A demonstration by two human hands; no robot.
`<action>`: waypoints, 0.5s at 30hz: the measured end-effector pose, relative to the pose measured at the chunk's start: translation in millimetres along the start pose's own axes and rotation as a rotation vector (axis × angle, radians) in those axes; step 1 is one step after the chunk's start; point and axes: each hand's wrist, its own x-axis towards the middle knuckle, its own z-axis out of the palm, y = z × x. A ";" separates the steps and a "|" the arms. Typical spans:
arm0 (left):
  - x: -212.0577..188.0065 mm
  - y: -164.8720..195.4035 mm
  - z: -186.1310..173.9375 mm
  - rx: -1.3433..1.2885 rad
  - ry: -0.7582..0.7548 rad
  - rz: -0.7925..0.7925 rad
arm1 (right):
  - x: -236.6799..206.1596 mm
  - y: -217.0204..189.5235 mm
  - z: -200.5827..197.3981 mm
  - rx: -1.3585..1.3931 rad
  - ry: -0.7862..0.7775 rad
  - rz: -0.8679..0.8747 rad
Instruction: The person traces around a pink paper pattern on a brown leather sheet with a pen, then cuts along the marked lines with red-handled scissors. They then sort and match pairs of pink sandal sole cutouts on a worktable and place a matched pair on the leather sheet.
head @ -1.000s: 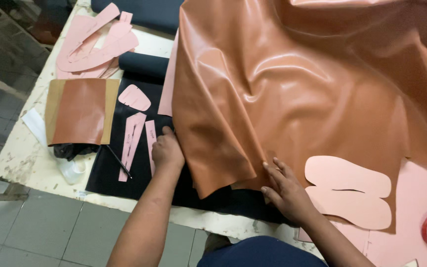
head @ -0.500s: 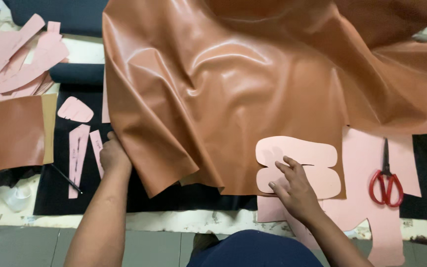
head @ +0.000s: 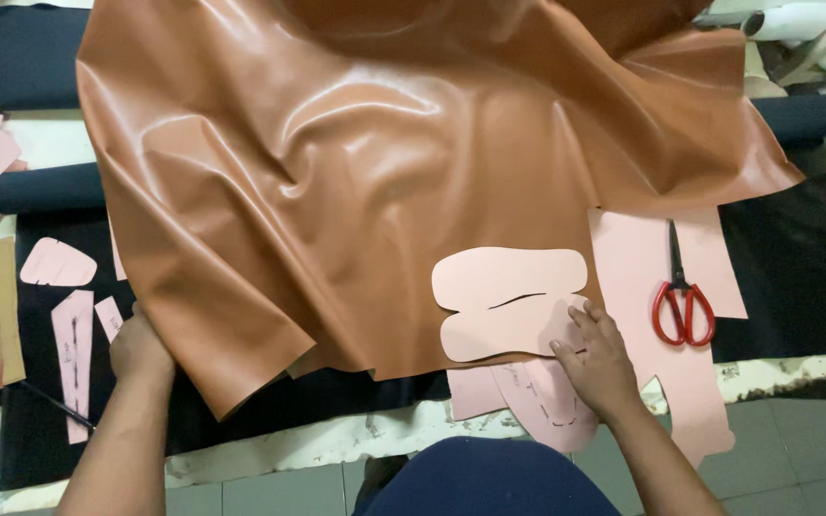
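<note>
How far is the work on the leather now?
Done: the brown leather is spread over the table, and a pink pattern lies on its lower edge. In hand: the right hand presses that pattern, and the left hand holds the leather's edge. Left: no cut shows, and the scissors lie untouched.

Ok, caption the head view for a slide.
Left hand grips brown leather sheet; right hand presses pink paper pattern.

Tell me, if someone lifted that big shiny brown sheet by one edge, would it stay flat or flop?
The brown sheet would probably flop: it already lies in soft folds and ripples rather than flat. Its glossy face suggests it may slide easily over the dark cloth beneath. It looks large, so the left hand at its edge alone would likely drag it, not lift it clear.
</note>
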 end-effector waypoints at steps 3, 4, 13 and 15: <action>-6.5 3.0 -1.4 -0.012 0.016 -0.016 | 2.3 3.4 4.6 -0.081 -0.029 0.009; -8.5 4.0 -1.8 -0.018 0.021 -0.030 | 1.9 3.4 6.4 -0.082 -0.027 0.009; -5.1 18.6 -9.4 -0.002 -0.002 -0.136 | -0.2 5.2 14.1 -0.140 0.037 -0.062; -7.4 18.0 -9.0 0.005 -0.009 -0.117 | -0.9 7.6 15.8 -0.144 0.037 -0.062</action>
